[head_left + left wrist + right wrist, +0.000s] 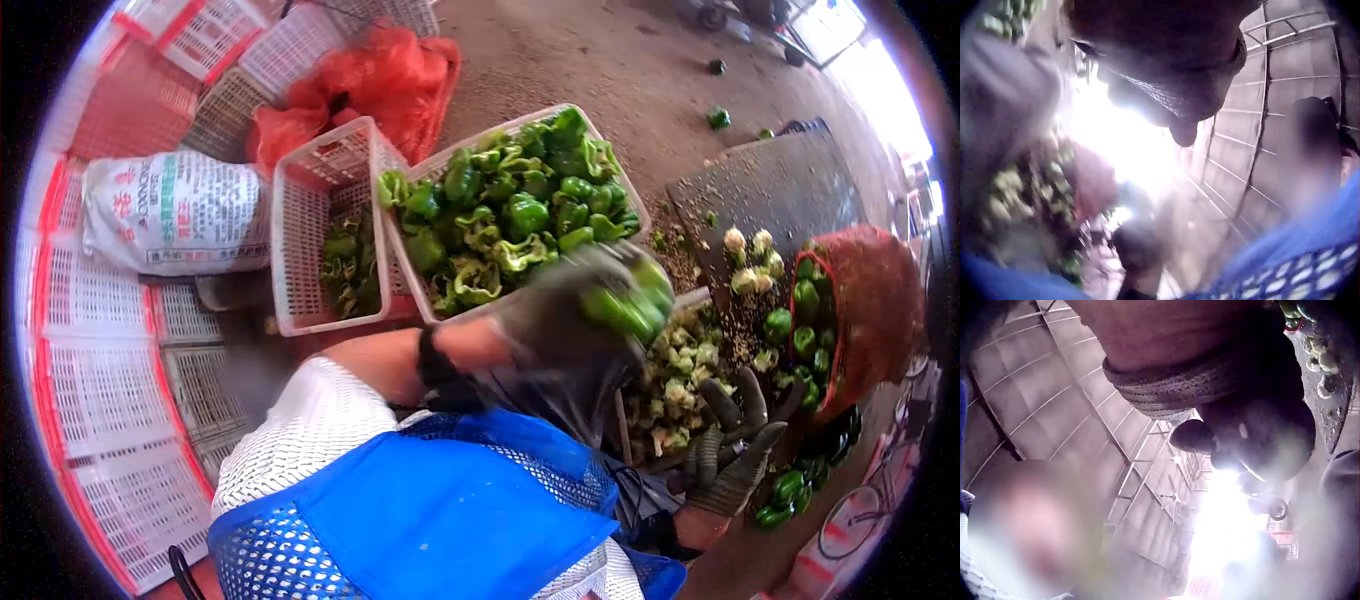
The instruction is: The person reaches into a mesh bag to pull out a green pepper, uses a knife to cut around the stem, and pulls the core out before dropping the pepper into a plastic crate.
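A large crate (490, 137) stands on the left in the middle distance, its walls holding a heap of green peppers (525, 215). A red net sack (870, 300) lies on the right, mouth towards the person, so its load seems within reach. Between them slopes a dark board (800, 180), with loose pale cores (755, 262) near the sack. A narrower crate (300, 250) sits against the large one's left side, leaving little room between their rims. A pile of cores (680, 385) fills the near middle.

The left hand (560, 310), gloved and blurred, grips a green pepper (625, 310) just past the large crate's near edge; its fingers curl round it, though each fingertip's place cannot be told. The right hand (735, 450), nearer and further right, has its fingers spread beside the pile, a gap separating it from the left; nothing shows in its grip.
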A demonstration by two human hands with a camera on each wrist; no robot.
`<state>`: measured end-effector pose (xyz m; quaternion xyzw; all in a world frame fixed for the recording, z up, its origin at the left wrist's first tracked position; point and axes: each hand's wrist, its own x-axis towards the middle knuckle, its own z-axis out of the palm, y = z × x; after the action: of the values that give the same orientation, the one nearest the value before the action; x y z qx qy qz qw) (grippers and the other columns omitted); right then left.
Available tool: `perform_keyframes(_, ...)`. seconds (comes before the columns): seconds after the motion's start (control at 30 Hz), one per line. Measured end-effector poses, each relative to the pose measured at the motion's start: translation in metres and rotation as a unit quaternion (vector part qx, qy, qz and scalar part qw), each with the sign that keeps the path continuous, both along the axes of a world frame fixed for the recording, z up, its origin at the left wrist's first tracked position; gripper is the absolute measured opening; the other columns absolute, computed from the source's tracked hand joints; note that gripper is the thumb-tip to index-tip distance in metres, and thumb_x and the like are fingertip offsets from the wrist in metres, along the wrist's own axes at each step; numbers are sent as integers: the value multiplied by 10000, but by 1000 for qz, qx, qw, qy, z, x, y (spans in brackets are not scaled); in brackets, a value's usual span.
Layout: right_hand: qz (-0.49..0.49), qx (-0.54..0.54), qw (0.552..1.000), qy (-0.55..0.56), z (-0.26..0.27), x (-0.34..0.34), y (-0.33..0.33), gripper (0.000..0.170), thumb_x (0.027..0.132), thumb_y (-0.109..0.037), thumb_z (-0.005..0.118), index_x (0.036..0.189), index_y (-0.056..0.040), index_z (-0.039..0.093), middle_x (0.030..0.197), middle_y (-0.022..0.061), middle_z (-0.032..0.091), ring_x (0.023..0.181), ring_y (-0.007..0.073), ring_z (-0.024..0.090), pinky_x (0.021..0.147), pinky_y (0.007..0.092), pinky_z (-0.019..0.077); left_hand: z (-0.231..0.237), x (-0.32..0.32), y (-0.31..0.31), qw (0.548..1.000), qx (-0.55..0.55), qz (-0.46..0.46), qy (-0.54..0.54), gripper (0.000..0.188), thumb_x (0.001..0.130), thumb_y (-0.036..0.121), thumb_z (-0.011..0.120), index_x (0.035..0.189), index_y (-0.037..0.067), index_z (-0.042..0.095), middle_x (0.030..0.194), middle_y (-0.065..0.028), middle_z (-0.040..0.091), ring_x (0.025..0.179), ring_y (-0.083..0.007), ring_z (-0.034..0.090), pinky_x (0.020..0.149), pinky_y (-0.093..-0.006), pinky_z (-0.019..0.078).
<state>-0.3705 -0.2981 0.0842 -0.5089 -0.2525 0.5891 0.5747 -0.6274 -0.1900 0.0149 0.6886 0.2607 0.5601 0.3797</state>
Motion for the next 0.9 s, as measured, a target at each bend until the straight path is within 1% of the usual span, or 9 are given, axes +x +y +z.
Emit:
perform_keyframes(0.03,11,-14,1000,-1,2,-4,3,723,983,-579,428,1435,-16,377,1204,207,644,334,67,382,256,243,287,-13,-37,9,996,8,77,43,593,655,121,902,1107,74,520,1164,-119,625,1082,-256,611,908,-347,499)
perform_keyframes(0.13,-11,-54,998,1,-8,-9,1,683,994,-545,435,1420,-13,396,1179,190,652,346,70,387,264,240,289,-64,-154,36,942,-148,251,168,605,693,253,895,1161,51,568,1116,-86,665,1012,-186,631,900,-306,504)
perform_keyframes(0.27,-74,-123,990,-8,-26,-5,-9,613,1007,-490,443,1386,-9,439,1114,178,666,344,71,368,278,230,293,-107,-251,83,822,-211,332,412,573,790,278,802,1258,67,545,1123,-153,658,1068,-294,623,946,-403,483)
perform_keyframes(0.37,-114,-160,980,-19,-30,-10,-7,541,1009,-435,454,1346,-13,490,1027,179,679,325,66,325,293,213,297,-201,-275,124,761,-98,291,572,587,863,346,694,1353,79,511,1276,-176,598,1208,-348,543,1030,-448,425)
perform_keyframes(0.4,-105,-150,983,-13,-30,-8,-5,528,1008,-424,460,1342,-17,495,1021,172,681,331,64,330,298,209,297,-204,-258,122,685,-163,286,649,597,942,425,533,1437,102,445,1472,-144,453,1381,-340,373,1149,-473,276)
perform_keyframes(0.47,-108,-120,987,-22,-27,-14,4,500,1005,-399,467,1338,-27,503,1018,161,682,338,60,332,304,203,294,-241,-248,131,655,-136,304,678,644,967,477,416,1510,139,339,1577,-109,307,1460,-342,234,1189,-524,118)
perform_keyframes(0.73,-107,-111,988,-32,-11,-43,38,468,981,-336,535,1327,-22,510,1021,121,675,347,56,334,319,215,315,-245,-259,126,696,-185,249,648,680,952,428,477,1545,185,250,1620,-117,176,1483,-380,139,1195,-528,120)
perform_keyframes(0.8,-98,-108,988,-54,-9,-42,44,479,982,-333,538,1340,-18,497,1037,123,674,345,58,337,317,223,316,-167,-245,122,693,-216,241,644,685,917,472,547,1496,156,364,1584,-182,238,1457,-408,197,1183,-527,170)
perform_keyframes(0.9,-102,-102,988,-55,-13,-32,47,474,987,-325,529,1344,-15,493,1047,125,676,343,59,336,317,225,316,-145,-284,118,697,-38,393,598,681,847,627,573,1309,128,596,1492,-198,398,1353,-475,353,1134,-543,265)
